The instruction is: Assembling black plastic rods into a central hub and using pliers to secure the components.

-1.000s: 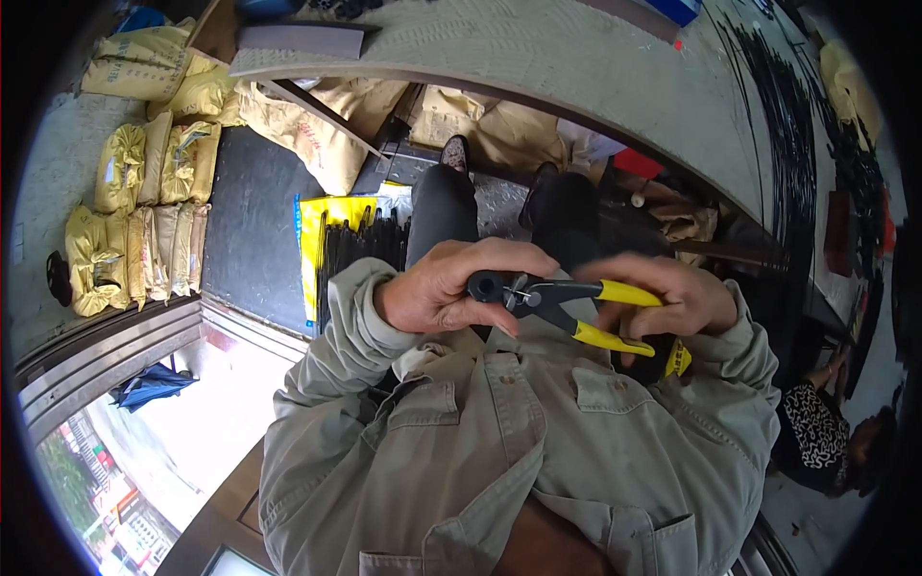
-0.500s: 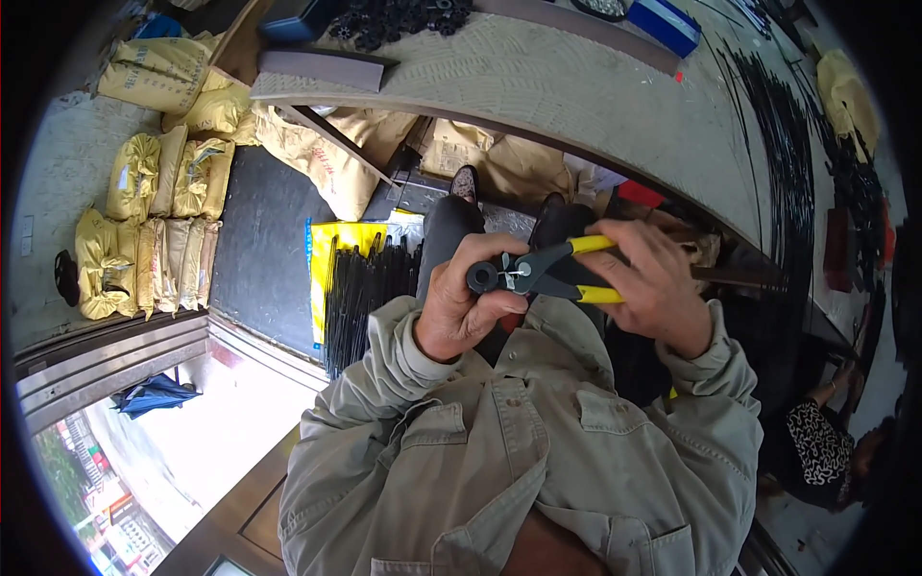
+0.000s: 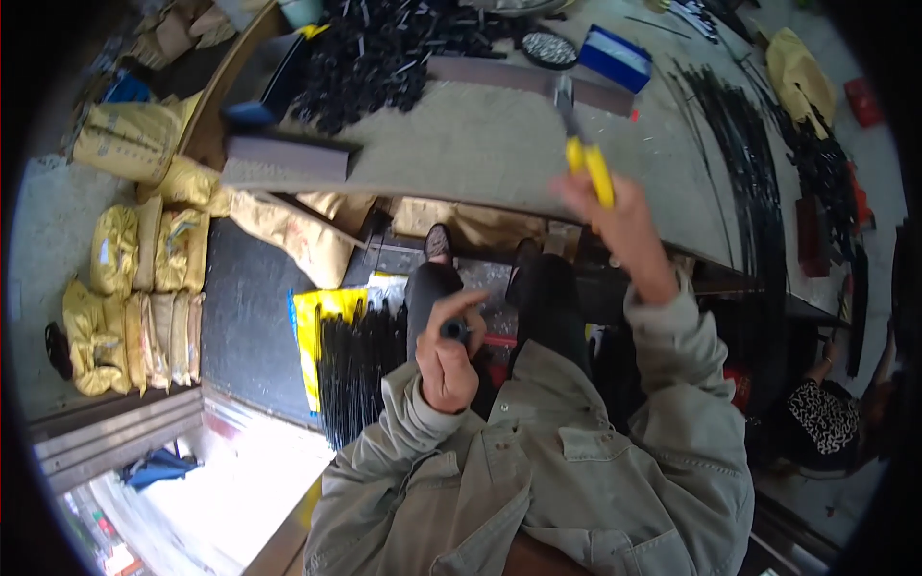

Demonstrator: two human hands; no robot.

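My left hand [image 3: 448, 370], above my lap, is closed round a small black tubular part [image 3: 453, 330] whose round, hollow end faces up. My right hand [image 3: 619, 216] is stretched out over the front of the workbench [image 3: 499, 125]. It grips pliers [image 3: 590, 165] by their yellow handles, with the metal jaws pointing to the far side. Both the hand and the pliers are somewhat blurred. Beyond the jaws are a round dish of small metal pieces [image 3: 549, 48] and a blue box [image 3: 615, 60].
A heap of black parts [image 3: 360, 67] lies at the bench's far left, behind a low strip [image 3: 288, 160]. Long black strips [image 3: 740, 144] lie at right; more [image 3: 360, 370] lean beside my leg. Yellow sacks [image 3: 120, 250] are stacked left. Another person [image 3: 821, 422] is at the right.
My right hand has carried the pliers away from the black part, forward over the bench. My left hand still holds the part, now lower in view. The view has shifted, showing more bench.
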